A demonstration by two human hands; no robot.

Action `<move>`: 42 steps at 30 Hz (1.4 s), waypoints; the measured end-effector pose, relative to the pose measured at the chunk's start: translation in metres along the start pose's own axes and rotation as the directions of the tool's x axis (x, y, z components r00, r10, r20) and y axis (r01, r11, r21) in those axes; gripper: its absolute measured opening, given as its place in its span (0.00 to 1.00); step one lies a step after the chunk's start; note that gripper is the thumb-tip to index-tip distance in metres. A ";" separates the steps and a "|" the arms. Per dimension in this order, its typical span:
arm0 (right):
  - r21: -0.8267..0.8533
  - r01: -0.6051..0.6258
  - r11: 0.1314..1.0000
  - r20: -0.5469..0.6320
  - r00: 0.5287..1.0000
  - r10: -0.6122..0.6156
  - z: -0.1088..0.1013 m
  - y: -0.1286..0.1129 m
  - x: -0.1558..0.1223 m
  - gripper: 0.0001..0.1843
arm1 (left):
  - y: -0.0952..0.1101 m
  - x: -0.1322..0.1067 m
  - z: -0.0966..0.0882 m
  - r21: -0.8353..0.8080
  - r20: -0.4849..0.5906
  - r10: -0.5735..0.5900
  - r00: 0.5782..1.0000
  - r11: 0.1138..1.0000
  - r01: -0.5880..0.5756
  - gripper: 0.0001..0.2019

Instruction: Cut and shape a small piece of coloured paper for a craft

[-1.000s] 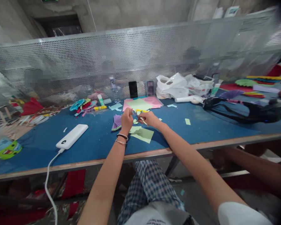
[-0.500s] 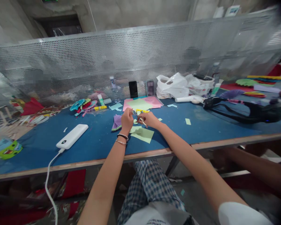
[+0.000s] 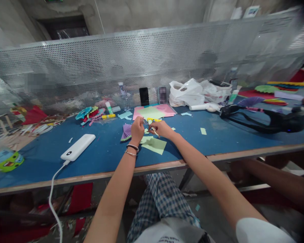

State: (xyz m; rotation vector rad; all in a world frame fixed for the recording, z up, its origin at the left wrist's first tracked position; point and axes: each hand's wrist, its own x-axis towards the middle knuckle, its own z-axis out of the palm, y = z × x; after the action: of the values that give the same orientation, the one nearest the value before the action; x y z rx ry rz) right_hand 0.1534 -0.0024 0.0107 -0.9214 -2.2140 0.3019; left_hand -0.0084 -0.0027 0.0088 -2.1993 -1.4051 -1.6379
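Observation:
My right hand (image 3: 163, 129) is closed around a pair of scissors (image 3: 155, 132), whose pale handle shows below the fingers. Its blades point left, toward my left hand (image 3: 137, 129). The left fingers are pinched together at the blades; whatever they hold is too small to make out. Beneath both hands lies a light green paper sheet (image 3: 157, 145), with small green scraps (image 3: 146, 131) near the fingers. A purple pleated paper fan (image 3: 126, 131) with a green edge rests just left of my left wrist. Behind the hands is a yellow tube (image 3: 154, 119).
Pink and green sheets (image 3: 164, 110) lie behind, before a propped phone (image 3: 144, 96). White plastic bags (image 3: 186, 92) stand back right, black strapped gear (image 3: 266, 118) farther right. At left are a white power bank (image 3: 78, 147) and colourful paper pieces (image 3: 88, 114). Another person's arm (image 3: 278, 179) is at right.
Almost nothing differs. Both hands stay in place, with the scissors and the left fingers shifting only very slightly.

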 end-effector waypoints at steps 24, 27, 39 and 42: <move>0.035 -0.019 0.999 0.036 0.999 0.018 -0.001 -0.003 -0.002 0.10 | 0.003 0.001 0.000 -0.030 -0.034 -0.045 0.998 0.999 0.044 0.16; 0.010 -0.010 1.000 0.039 0.999 0.009 0.000 -0.002 -0.001 0.10 | 0.002 0.001 0.000 -0.033 -0.037 -0.057 0.998 0.998 0.056 0.16; 0.070 -0.048 0.996 0.011 0.999 0.047 0.000 -0.004 0.000 0.10 | 0.004 0.000 0.000 -0.120 0.007 -0.090 0.996 0.989 0.090 0.16; 0.086 -0.061 0.994 0.007 0.998 0.061 0.000 -0.004 0.000 0.11 | 0.003 0.000 0.001 -0.150 0.035 -0.095 0.995 0.984 0.099 0.16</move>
State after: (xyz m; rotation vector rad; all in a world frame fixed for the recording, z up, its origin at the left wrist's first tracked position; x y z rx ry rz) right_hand 0.1515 -0.0053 0.0127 -0.9431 -2.1622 0.4258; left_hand -0.0056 -0.0041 0.0098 -2.2745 -1.4630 -1.8101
